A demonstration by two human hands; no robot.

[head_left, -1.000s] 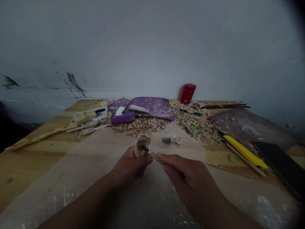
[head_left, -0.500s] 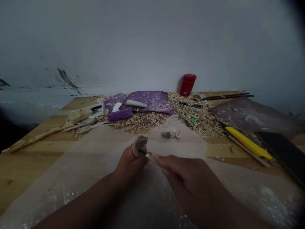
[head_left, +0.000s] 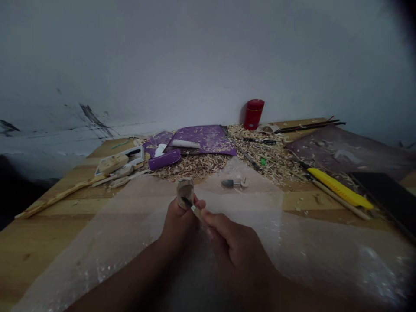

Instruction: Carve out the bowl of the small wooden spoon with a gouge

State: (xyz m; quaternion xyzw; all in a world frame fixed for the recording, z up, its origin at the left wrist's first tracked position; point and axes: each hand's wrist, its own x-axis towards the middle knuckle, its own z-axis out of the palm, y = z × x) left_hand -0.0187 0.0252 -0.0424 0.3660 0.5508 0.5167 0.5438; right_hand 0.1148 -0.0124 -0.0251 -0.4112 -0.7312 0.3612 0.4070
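My left hand (head_left: 179, 222) is closed round a small pale wooden piece with a hollowed face, like a spoon bowl (head_left: 185, 190); its lower part is hidden in my fingers. In my right hand (head_left: 230, 238) is a carving knife (head_left: 196, 212) with a light wooden handle and a short dark blade. The blade's tip lies against the hollow of the wood. Both hands are close together above a translucent plastic sheet (head_left: 123, 225). Just beyond them, a small grey grinding bit (head_left: 227, 183) and a tiny round-headed bit (head_left: 243, 183) lie on the sheet.
Wood shavings (head_left: 195, 167) cover the back of the table, around a purple sheet (head_left: 208, 134) and a red canister (head_left: 254, 115). At right lie a yellow-handled tool (head_left: 339, 188) and a dark flat device (head_left: 383, 195). A white tray (head_left: 142, 155) with wooden pieces stands at left.
Both hands have shifted slightly left. The wooden piece has turned so its hollow faces me more, and the knife has come round with it. The camera view has tilted a little.
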